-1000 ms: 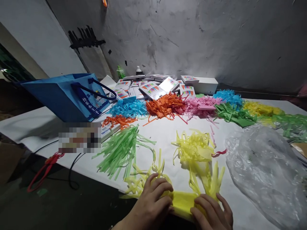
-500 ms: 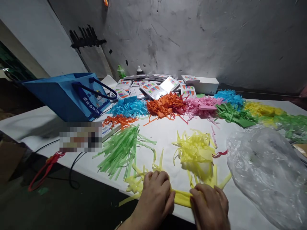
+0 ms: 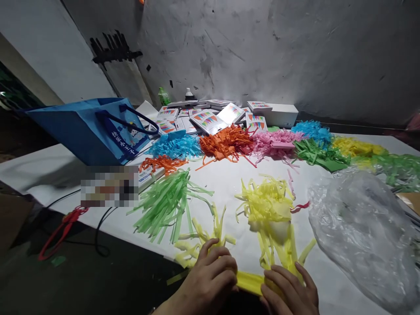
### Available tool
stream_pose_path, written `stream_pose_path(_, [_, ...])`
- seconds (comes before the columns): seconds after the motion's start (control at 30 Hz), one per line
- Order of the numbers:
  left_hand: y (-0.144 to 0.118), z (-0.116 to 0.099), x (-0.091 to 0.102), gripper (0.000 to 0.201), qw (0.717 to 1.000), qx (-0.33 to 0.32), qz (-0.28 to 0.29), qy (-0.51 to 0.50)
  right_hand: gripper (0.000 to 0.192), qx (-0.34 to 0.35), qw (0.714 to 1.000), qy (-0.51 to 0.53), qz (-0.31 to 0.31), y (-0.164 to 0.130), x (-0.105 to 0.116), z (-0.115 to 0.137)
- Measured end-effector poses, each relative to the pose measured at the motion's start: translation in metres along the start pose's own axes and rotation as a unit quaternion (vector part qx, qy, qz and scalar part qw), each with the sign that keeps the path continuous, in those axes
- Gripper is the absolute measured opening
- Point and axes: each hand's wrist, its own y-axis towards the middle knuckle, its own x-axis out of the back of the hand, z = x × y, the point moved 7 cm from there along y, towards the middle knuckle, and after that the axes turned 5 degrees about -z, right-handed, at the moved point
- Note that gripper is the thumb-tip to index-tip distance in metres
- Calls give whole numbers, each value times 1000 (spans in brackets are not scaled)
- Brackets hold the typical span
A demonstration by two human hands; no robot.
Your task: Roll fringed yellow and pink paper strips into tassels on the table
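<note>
Yellow paper strip (image 3: 250,281) pinched at worktop (image 3: 229,179) near edge, left hand (image 3: 210,280) and right hand (image 3: 288,291) both clenched on it; yellow fringe pile (image 3: 267,201) just beyond.

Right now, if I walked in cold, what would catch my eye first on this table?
Probably the bright row of fringed tissue-paper bundles across the table's far side, such as the orange bundle and pink bundle. At the near edge, the left hand and right hand press on a yellow fringed paper strip. A blue tote bag lies at left.
</note>
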Motion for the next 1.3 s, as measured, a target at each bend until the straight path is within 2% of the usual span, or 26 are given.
stream_pose_path(0.07, [3,0,2,14,999,33,5,-11,24,-40,999,-1,-1,3,1,-3])
stream_pose_path(0.17, [12,0,2,12,994,101,52,0,28,-106,994,-16,7,4,-3,-8])
stream_pose_path(0.3, [22,2,0,10,985,147,76,52,19,-152,987,-57,14,3,-6,-8])
stream_pose_path(0.37, [24,1,-2,11,990,118,58,58,14,-139,989,-46,12,4,-8,-5])
stream_pose_path(0.47, [21,-5,-3,21,999,14,26,45,23,-83,996,5,19,6,-10,4])
stream_pose_path(0.53, [16,-9,-2,20,998,-40,19,42,23,-55,998,21,12,7,-9,7])
stream_pose_path(0.7, [3,-9,2,20,998,-56,-2,33,25,-23,1000,19,-8,5,0,8])
stream_pose_path(0.83, [1,-7,2,15,1000,-12,-21,10,27,-60,998,29,-8,5,2,5])
stream_pose_path(0.97, [2,-3,-5,12,995,95,17,-19,36,-156,988,13,2,4,-3,1])
stream_pose_path(1.07, [1,0,-10,10,986,163,34,-10,29,-188,982,-21,31,2,-8,0])
stream_pose_path(1.17, [0,1,-13,14,980,196,43,7,18,-151,987,-29,43,4,-10,3])
stream_pose_path(1.3, [2,-3,-13,13,982,181,46,3,22,-48,998,-26,43,9,-9,17])
